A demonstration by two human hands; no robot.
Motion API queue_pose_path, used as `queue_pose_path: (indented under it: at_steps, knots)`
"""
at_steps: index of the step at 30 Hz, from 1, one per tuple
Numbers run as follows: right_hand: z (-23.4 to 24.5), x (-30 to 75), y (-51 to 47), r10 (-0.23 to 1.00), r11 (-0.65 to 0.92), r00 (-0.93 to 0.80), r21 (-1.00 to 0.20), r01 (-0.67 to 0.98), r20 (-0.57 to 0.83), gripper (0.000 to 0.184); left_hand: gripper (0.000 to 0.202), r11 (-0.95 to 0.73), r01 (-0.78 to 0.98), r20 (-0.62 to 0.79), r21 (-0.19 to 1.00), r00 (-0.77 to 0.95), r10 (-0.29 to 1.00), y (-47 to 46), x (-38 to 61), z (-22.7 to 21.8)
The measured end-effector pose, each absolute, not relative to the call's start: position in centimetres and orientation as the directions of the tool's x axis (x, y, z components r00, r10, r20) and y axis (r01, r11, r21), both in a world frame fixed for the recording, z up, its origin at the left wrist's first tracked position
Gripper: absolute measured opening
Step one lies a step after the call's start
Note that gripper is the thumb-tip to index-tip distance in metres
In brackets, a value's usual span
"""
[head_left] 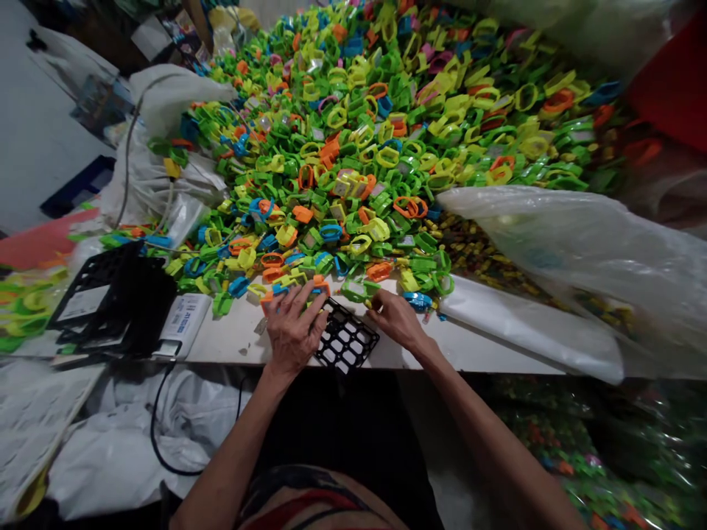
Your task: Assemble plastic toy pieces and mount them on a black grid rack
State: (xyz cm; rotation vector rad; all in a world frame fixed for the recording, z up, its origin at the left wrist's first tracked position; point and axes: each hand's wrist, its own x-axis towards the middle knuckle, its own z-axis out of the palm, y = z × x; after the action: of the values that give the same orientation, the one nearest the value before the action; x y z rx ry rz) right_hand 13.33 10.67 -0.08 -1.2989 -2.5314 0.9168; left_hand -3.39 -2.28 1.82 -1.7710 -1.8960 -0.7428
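Observation:
My left hand lies palm down with its fingers apart, over orange and yellow toy watches on the white tabletop. Its thumb is at the upper left edge of a black grid tray, whose openings show the white below. At the tray's upper right, my right hand has its fingertips pinched together. What they hold is hidden or too small to make out. A green toy watch lies right beside those fingertips. Near my right wrist is a blue toy watch.
A large heap of coloured toy watches covers the table's back. Stacked black trays and a white box stand at left. Clear plastic sheeting covers small yellow pieces at right. The table's front edge runs before me.

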Motion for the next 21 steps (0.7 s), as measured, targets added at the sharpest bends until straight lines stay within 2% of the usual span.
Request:
queue_pose_path:
  at_steps: [2,4,7,9,11,13,15,17,19,21]
  knots:
    - [-0.6,13.0,10.4,0.801,0.264,-0.586,-0.805,0.531,-0.124,0.010,0.031,0.039,0.995,0.645,0.089,-0.088,0.759,-2.3,-3.4,1.7]
    - [-1.0,12.0,9.8,0.774,0.057,-0.607,-0.935,0.350,-0.181,0.014,0.035,0.040,0.995,0.646,0.095,-0.092,0.758,-2.3,-3.5,1.6]
    - [-1.5,9.8,9.1,0.706,-0.155,-0.665,-0.969,0.193,-0.245,0.018,0.032,0.035,0.995,0.642,0.091,-0.086,0.762,-2.3,-3.5,1.6]
    - [-1.8,8.4,9.2,0.685,-0.187,-0.688,-0.971,0.152,-0.239,0.020,0.029,0.035,0.995,0.638,0.089,-0.084,0.766,-2.4,-3.4,1.6]
    - [-1.9,7.7,9.6,0.666,-0.107,-0.716,-0.977,0.185,-0.208,0.019,0.026,0.035,0.996,0.636,0.088,-0.083,0.767,-2.4,-3.4,1.7]
    - [-2.0,7.5,9.9,0.642,0.091,-0.752,-0.960,0.263,-0.146,0.013,0.027,0.026,0.995,0.633,0.092,-0.079,0.770,-2.4,-3.4,1.8]
    - [-2.1,7.5,9.7,0.612,0.313,-0.788,-0.893,0.322,-0.069,0.007,0.031,0.017,0.995,0.619,0.098,-0.074,0.782,-2.3,-3.4,2.0]
    - [-2.1,7.5,9.1,0.601,0.465,-0.799,-0.802,0.374,-0.024,0.012,0.036,0.011,0.996,0.587,0.083,-0.058,0.807,-2.2,-3.4,2.3]
    - [-2.0,7.5,8.6,0.615,0.535,-0.788,-0.721,0.440,-0.024,0.018,0.037,0.019,0.999,0.552,0.047,-0.042,0.833,-2.1,-3.3,2.5]
    - [-1.6,7.6,8.6,0.572,0.565,-0.817,-0.692,0.449,-0.063,0.017,0.034,0.038,0.999,0.535,0.026,-0.046,0.844,-2.1,-3.2,2.6]
